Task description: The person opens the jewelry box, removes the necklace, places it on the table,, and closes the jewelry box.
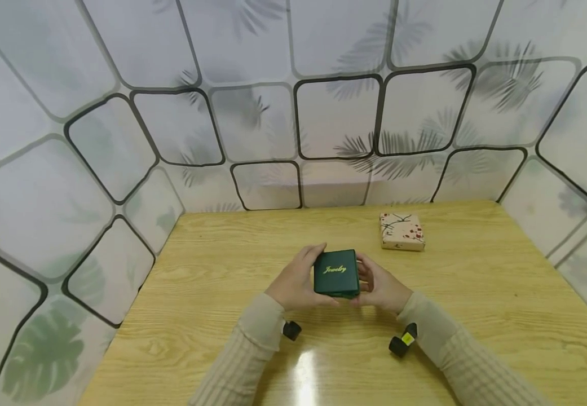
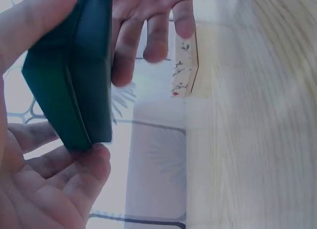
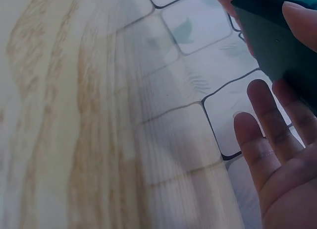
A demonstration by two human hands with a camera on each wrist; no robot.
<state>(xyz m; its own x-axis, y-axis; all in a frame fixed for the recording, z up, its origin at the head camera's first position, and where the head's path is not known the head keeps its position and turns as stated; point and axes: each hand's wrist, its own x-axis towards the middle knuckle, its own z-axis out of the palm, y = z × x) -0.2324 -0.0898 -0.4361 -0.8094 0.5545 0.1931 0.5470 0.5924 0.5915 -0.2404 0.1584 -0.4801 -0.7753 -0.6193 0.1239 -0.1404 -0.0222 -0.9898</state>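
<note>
A dark green square jewelry box [image 1: 336, 273], with gold "Jewelry" lettering on its lid, is held in front of me over the table. My left hand [image 1: 297, 281] grips its left side, thumb on the near edge and fingers at the far edge. From the right, my right hand [image 1: 380, 285] holds the opposite side between thumb and fingers. In the left wrist view the box [image 2: 89, 75] shows a seam between lid and base, and it looks closed. The right wrist view shows the box [image 3: 272, 40] with two right fingers spread away from it.
Behind and to the right, a cream box [image 1: 402, 232] with dark branches and red blossoms lies on the wooden table [image 1: 232, 248]. Patterned white fabric walls [image 1: 252, 124] enclose the table at the back and sides.
</note>
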